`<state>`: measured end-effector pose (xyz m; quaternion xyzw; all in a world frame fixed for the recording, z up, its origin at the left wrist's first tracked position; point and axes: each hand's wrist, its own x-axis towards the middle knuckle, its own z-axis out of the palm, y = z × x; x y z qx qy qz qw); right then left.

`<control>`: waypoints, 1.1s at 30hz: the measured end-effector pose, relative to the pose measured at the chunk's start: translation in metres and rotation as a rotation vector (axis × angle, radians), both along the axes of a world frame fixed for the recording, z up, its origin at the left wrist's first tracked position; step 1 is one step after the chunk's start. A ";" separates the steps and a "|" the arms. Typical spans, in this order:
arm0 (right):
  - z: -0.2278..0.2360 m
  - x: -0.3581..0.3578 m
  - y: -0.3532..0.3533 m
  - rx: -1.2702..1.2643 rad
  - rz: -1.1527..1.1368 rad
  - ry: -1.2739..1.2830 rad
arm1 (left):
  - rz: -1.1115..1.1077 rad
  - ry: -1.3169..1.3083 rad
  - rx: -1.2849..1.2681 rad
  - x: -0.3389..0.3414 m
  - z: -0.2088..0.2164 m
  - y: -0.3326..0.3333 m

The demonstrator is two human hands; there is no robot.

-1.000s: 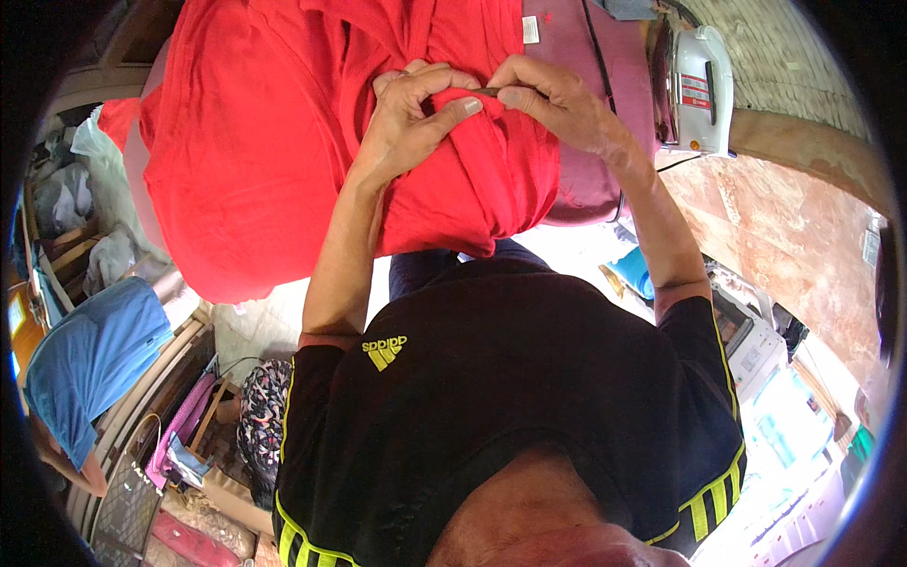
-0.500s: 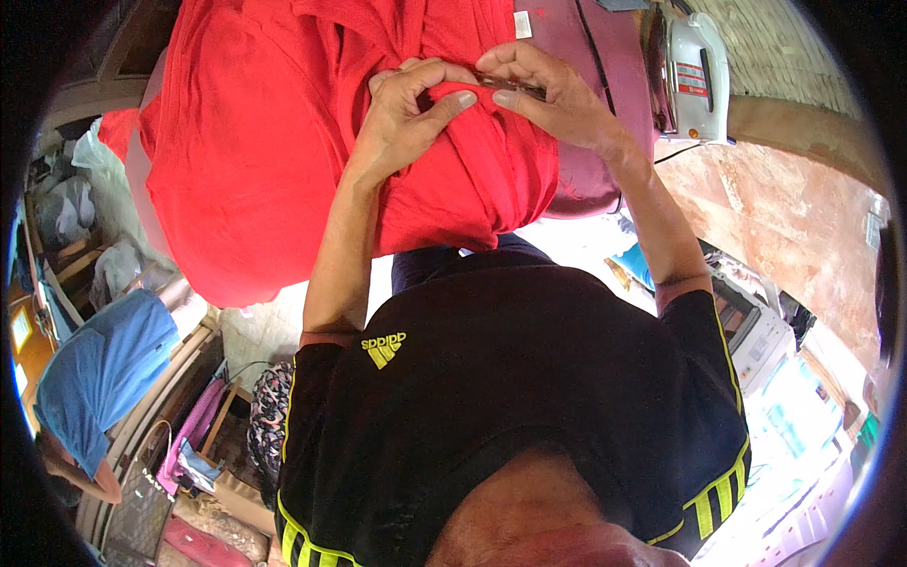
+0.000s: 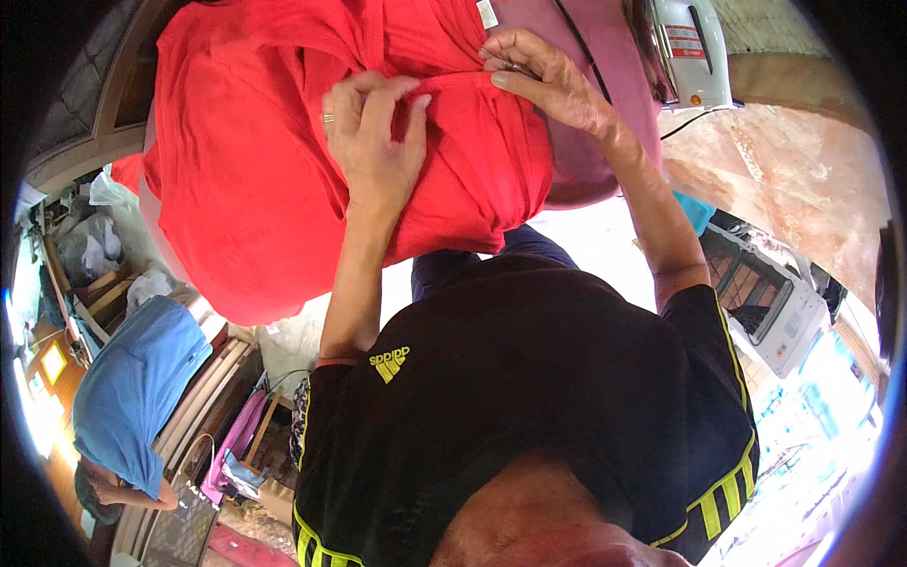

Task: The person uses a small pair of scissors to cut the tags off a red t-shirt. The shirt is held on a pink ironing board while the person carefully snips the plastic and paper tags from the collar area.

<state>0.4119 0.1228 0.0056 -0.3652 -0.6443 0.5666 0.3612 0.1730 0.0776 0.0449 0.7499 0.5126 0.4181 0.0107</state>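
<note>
A large red cloth (image 3: pixel 255 180) lies in loose folds over a padded pink-mauve surface (image 3: pixel 590 142). My left hand (image 3: pixel 373 137), a ring on one finger, is bent over the cloth, with thumb and fingertips close together at a fold. Its fingertips are slightly blurred. To the right, at the cloth's upper edge, my right hand (image 3: pixel 553 85) grips a small dark metal tool (image 3: pixel 518 67) between thumb and curled fingers. The tool is mostly covered, so its exact kind does not show. A narrow raised fold of cloth runs between the two hands.
A white clothes iron (image 3: pixel 690 52) stands at the right end of the padded surface, and a dark cord (image 3: pixel 581 42) crosses near it. A small white label (image 3: pixel 487 13) shows at the cloth's top edge. Another person in blue (image 3: pixel 137 387) is bent over at the left.
My left hand has moved left and slightly down along the cloth, away from my right hand. The right hand keeps the tool and has shifted little. The view has tilted slightly.
</note>
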 end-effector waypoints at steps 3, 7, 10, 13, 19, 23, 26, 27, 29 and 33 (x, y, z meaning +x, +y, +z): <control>0.003 -0.003 0.001 -0.033 0.027 0.020 | -0.190 -0.186 -0.018 0.009 -0.017 0.001; -0.012 0.000 0.001 -0.024 -0.013 0.028 | -0.225 -0.014 -0.034 0.019 -0.024 0.009; -0.023 0.003 0.002 0.024 -0.005 0.059 | -0.198 0.026 -0.007 0.022 -0.030 0.011; -0.015 0.005 0.000 -0.006 0.022 0.038 | -0.199 0.014 -0.063 0.019 -0.030 0.014; -0.003 0.014 0.005 0.010 0.134 -0.080 | -0.219 -0.312 -0.324 0.007 -0.028 0.013; -0.003 0.013 0.008 0.056 0.148 -0.189 | -0.295 -0.604 -0.432 -0.002 -0.029 0.012; -0.010 0.012 0.009 0.041 0.147 -0.085 | -0.352 -0.861 -0.524 -0.009 -0.021 0.008; -0.010 0.011 0.008 0.046 0.134 -0.073 | -0.369 -0.949 -0.561 -0.012 -0.016 0.003; -0.011 0.012 0.005 0.051 0.099 -0.049 | -0.474 -0.832 -0.698 -0.025 0.003 -0.013; -0.014 0.016 0.010 0.031 0.125 -0.097 | -0.852 -0.531 -0.990 -0.024 0.041 -0.042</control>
